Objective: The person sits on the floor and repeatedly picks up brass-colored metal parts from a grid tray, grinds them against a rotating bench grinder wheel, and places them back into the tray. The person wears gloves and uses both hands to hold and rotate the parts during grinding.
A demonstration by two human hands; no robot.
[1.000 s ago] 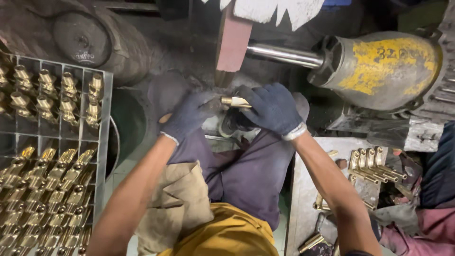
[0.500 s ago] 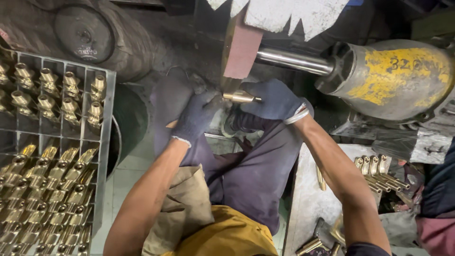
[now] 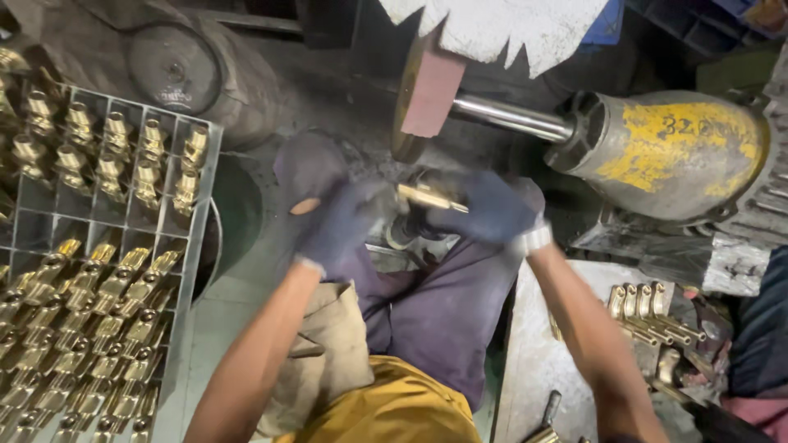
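I see both gloved hands meeting just below the buffing wheel [image 3: 427, 90], sharing one small brass fitting [image 3: 431, 197] between them. My left hand [image 3: 349, 221] has its fingers closed around the near end of the fitting, and my right hand [image 3: 488, 209] has its fingers wrapped on the far end, so the piece lies roughly level, tilted a little down to the right, held above my lap. The view is blurred here, so I cannot make out the shape of the fitting beyond a short golden bar. The wheel sits on a bright steel shaft [image 3: 513, 119] that runs right into a yellow, worn motor housing [image 3: 673, 152]. To my left stands a grey compartment tray [image 3: 201, 213], its cells filled with brass fittings, upright ones in the upper rows and slanted ones packed closely below. To my right, on a dusty grey desk [image 3: 533, 369], a smaller batch of brass pieces [image 3: 652, 316] lies side by side, well apart from the hands.
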